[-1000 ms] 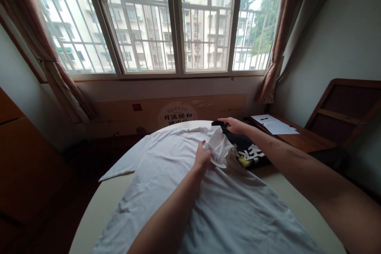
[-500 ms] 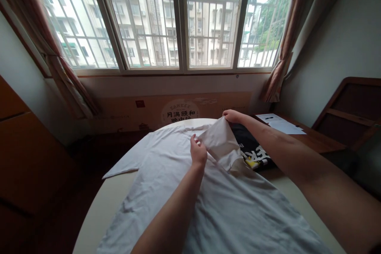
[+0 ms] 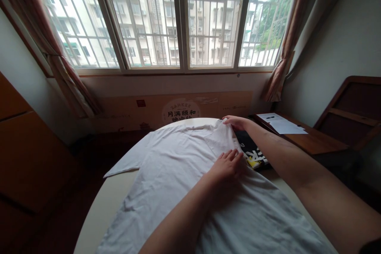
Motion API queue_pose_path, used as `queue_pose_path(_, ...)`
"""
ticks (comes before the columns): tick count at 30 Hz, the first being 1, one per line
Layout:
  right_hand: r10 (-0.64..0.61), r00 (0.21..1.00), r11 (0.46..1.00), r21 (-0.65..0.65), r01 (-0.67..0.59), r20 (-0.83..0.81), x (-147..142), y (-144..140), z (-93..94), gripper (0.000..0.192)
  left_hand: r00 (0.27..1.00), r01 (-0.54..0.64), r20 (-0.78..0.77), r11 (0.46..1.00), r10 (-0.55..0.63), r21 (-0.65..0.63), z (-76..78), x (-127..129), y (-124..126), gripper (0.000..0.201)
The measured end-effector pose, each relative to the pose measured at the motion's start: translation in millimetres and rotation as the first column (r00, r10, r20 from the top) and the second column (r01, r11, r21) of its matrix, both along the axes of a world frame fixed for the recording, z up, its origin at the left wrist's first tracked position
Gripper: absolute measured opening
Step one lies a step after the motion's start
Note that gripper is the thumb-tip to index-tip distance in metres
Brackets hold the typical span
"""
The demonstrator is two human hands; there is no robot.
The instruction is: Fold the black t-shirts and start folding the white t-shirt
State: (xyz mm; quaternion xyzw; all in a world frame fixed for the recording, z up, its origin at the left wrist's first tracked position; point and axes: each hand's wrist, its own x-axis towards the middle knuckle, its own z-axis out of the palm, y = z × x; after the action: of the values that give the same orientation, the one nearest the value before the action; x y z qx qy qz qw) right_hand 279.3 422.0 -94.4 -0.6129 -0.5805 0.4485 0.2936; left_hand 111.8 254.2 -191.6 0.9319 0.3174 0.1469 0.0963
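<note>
A white T-shirt (image 3: 178, 166) lies spread over a round pale table (image 3: 110, 202), one sleeve sticking out at the left. My left hand (image 3: 228, 165) rests flat on the shirt near its right sleeve, fingers together. My right hand (image 3: 236, 122) pinches the shirt's far right shoulder edge at the table's far side. A black garment with white and yellow print (image 3: 253, 152) lies partly under the white shirt's right side.
A wooden side desk (image 3: 309, 141) with white papers (image 3: 281, 125) and a pen stands to the right. A printed cardboard panel (image 3: 178, 111) leans below the barred window. Curtains hang at both sides. A dark wooden frame (image 3: 351, 107) leans against the right wall.
The right sleeve, held up between both hands before, now lies flat. My left hand has let go and moved right onto the cloth. My right hand has lowered to the table.
</note>
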Motion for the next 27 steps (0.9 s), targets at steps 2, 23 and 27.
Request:
queue_pose_path(2,0.005,0.999,0.995,0.095,-0.008,0.035,-0.7,-0.3,-3.0,0.045,1.0,0.024,0.004,1.0,-0.024,0.014,-2.1,-1.4,2.1,0.073)
queue_pose_path(23,-0.23,0.793,0.85,0.512,-0.119,0.565,34.6,-123.0,6.4,0.036,0.913,-0.164,0.376,0.986,0.155,-0.008,-8.8,4.8,11.7,0.043)
queue_pose_path(27,-0.123,0.803,0.905,0.398,-0.15,0.583,50.1,-207.6,-20.4,0.033,0.888,-0.161,0.43,0.986,0.16,-0.035,-11.4,3.7,14.4,0.041)
